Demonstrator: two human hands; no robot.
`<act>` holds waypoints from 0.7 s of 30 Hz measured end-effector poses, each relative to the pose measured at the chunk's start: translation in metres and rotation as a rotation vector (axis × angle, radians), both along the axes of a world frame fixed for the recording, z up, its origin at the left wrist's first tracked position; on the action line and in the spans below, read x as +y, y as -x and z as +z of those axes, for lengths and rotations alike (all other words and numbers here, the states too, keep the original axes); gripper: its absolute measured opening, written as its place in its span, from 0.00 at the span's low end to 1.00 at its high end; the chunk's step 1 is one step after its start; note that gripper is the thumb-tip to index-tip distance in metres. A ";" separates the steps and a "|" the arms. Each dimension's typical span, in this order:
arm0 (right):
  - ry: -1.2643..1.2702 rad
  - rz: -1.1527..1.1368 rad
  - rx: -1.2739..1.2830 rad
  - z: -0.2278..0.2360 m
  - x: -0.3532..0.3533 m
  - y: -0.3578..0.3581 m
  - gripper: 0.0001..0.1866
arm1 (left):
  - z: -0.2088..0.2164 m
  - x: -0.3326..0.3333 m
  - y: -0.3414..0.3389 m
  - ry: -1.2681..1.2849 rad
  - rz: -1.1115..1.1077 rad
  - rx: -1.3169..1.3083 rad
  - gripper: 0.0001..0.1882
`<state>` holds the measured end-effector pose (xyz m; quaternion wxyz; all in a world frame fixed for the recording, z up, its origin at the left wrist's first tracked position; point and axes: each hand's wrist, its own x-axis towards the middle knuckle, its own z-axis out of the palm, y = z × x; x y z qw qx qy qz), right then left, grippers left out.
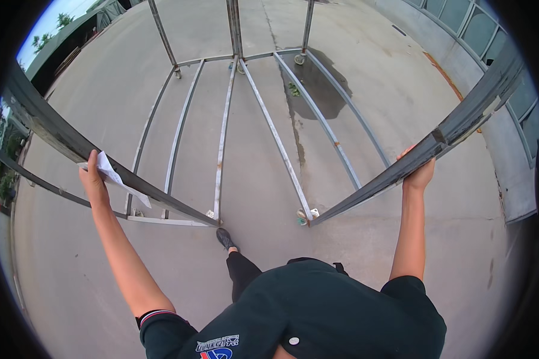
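Observation:
Two wheeled metal cart frames stand side by side in front of me, their bare slatted bases low over the ground. My left hand is closed on the grey upright post of the left cart. A creased white sheet of paper is pinched in that same hand against the post. On the other side, my right hand grips the scuffed upright post of the right cart, with fingertips showing over its far side. The two posts lean outward in view and their feet stand apart.
A dark wet patch with a few green leaves lies under the right cart's far end. Along the right runs a pale wall with windows. A dark-roofed shelter stands far left. My shoe is near the left cart's near corner.

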<state>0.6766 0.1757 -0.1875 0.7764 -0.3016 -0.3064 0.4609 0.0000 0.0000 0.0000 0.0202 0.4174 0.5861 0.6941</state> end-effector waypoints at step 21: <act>0.034 -0.092 0.057 0.039 -0.013 0.022 0.17 | 0.018 -0.014 -0.039 0.145 0.030 0.136 0.19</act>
